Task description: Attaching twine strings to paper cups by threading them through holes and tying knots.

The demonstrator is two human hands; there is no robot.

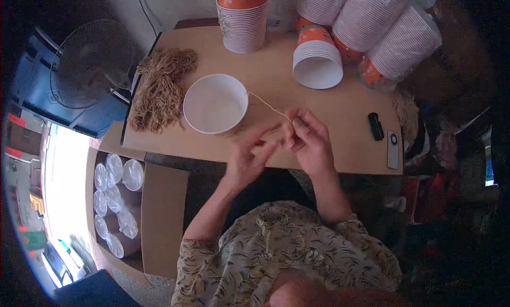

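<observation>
A white paper tub (204, 108) stands on the brown tabletop, its open mouth facing up. From its right rim a thin tan string (266, 105) runs to my right hand (311, 142), which pinches it between thumb and fingertips. My left hand (247, 155) hovers just in front of the tub, close to the right one. Its fingers are apart and slightly blurred, and nothing shows in them. Beyond the tub's left side lies a thick bundle of tan strings (162, 86).
Nested tubs stand in a tall stack (244, 28) at the back, with a shorter stack (317, 65) on its side and wrapped stacks (404, 44) at far right. A black object (375, 126) lies on the right. Below left, a cardboard box (164, 216) holds bagged tubs; a fan (90, 62) stands behind.
</observation>
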